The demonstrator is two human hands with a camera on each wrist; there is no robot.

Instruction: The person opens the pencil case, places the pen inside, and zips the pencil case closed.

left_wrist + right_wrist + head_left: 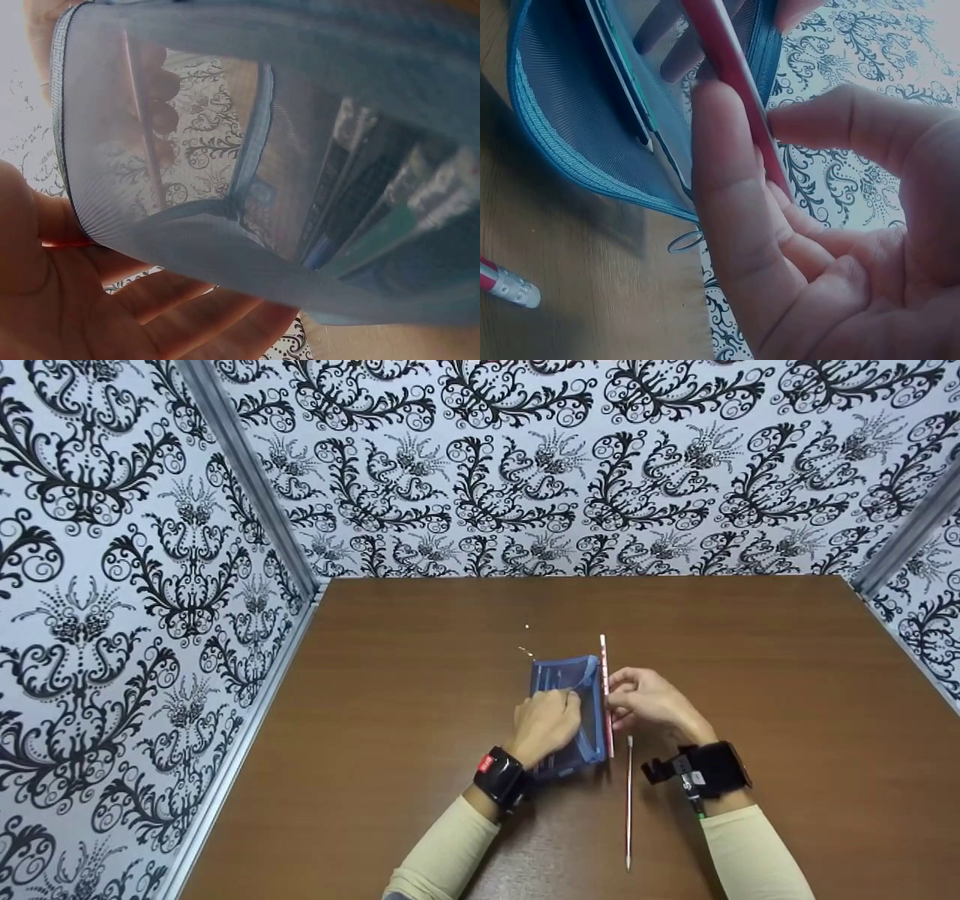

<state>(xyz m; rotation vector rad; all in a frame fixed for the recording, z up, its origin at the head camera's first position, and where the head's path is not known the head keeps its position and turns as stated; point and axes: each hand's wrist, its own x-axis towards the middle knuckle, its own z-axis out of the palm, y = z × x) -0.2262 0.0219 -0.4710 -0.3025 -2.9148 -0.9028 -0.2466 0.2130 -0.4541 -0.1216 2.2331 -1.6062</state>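
A blue mesh pencil case (566,675) is held a little above the table, its zipped mouth open and facing right. My left hand (546,726) grips it by the edge, with the fingers (180,319) along its outside. Through the mesh several pens and pencils (375,232) show inside. Just right of the mouth, my right hand (651,701) pinches a red pencil (731,64) between thumb and fingers. That pencil stands outside the case, nearly parallel to its opening. A second red pencil (628,810) with a white eraser lies on the table below the right hand.
The brown wooden table (390,697) has patterned wallpaper panels (525,472) behind it and at both sides. A zipper pull (686,241) hangs from the case's corner. Small bright specks (526,651) show on the table beyond the case.
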